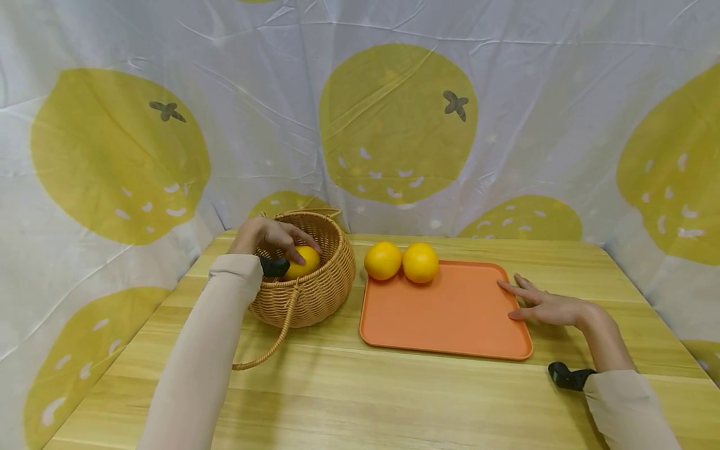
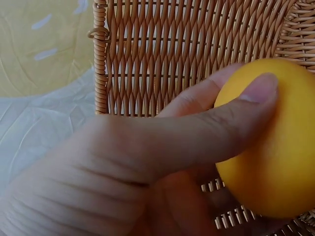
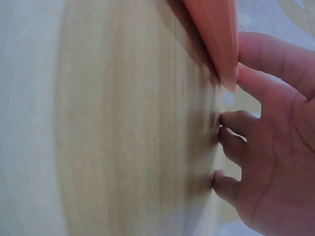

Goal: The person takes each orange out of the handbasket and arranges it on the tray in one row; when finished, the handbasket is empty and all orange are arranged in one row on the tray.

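Observation:
Inside the wicker basket (image 1: pixel 315 300), my left hand (image 1: pixel 278 239) grips an orange (image 2: pixel 275 142), its thumb lying across the fruit in the left wrist view. The far fingers are partly hidden behind the orange. My right hand (image 1: pixel 548 307) is at the right side of the orange-coloured tray (image 1: pixel 444 319), fingers spread and fairly straight. In the right wrist view, the thumb and index finger touch the tray's rim (image 3: pixel 224 59), while the other fingertips (image 3: pixel 226 184) rest on the table. Two more oranges (image 1: pixel 383 260) (image 1: pixel 420 262) sit side by side at the tray's back left corner.
The basket's handle (image 1: pixel 281 337) hangs down toward the front, onto the wooden table (image 1: pixel 360 400). Behind the table hangs a white cloth (image 1: pixel 264 125) printed with large yellow fruit. It continues along both sides.

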`<act>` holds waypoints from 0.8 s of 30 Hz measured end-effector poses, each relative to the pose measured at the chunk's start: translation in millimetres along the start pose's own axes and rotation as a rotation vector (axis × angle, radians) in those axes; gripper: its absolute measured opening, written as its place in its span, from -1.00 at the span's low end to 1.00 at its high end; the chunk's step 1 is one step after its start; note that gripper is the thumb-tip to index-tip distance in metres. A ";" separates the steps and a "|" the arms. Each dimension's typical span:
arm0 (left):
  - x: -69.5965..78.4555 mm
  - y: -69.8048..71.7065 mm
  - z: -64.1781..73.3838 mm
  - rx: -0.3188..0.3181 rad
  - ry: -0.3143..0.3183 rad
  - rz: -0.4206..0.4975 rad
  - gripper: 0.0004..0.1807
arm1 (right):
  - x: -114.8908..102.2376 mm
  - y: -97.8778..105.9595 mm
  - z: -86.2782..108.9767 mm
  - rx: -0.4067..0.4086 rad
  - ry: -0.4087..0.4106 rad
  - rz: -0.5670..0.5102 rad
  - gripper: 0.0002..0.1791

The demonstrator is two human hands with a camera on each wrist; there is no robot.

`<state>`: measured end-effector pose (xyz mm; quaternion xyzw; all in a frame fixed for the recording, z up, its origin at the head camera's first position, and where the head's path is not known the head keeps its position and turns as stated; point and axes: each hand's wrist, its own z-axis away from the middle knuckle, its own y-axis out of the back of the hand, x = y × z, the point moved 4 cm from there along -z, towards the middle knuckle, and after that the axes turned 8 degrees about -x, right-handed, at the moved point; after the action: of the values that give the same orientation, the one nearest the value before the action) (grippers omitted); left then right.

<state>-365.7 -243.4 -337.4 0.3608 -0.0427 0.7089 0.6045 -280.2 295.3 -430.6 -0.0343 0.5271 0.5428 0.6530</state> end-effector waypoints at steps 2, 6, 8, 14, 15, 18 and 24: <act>-1.1 1.5 0.0 0.016 0.007 -0.019 -0.33 | -0.4 -0.1 0.4 0.001 -0.001 -0.001 -0.03; 1.2 5.4 5.2 0.060 -0.030 -0.047 -0.33 | -0.1 -0.1 0.3 0.002 0.000 0.001 -0.03; 3.5 6.6 9.6 0.070 -0.065 -0.035 -0.33 | 0.6 -0.1 -0.2 0.002 0.001 0.004 -0.03; 9.5 5.3 26.2 0.065 -0.125 0.076 -0.35 | 1.7 -0.1 -1.7 0.002 0.000 0.011 -0.03; 10.6 5.3 29.2 0.070 -0.139 0.092 -0.35 | 1.4 -0.1 -1.6 0.002 0.001 0.010 -0.03; 15.9 5.7 37.8 0.096 -0.196 0.110 -0.34 | 0.9 0.3 -0.8 0.003 0.000 0.012 -0.03; 31.7 9.8 53.5 0.219 -0.268 0.034 -0.37 | -0.4 0.5 0.1 0.003 0.000 0.009 -0.03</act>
<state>-350.2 -246.5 -276.5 0.5152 -0.0515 0.6650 0.5383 -280.5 295.2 -430.0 -0.0309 0.5282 0.5449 0.6505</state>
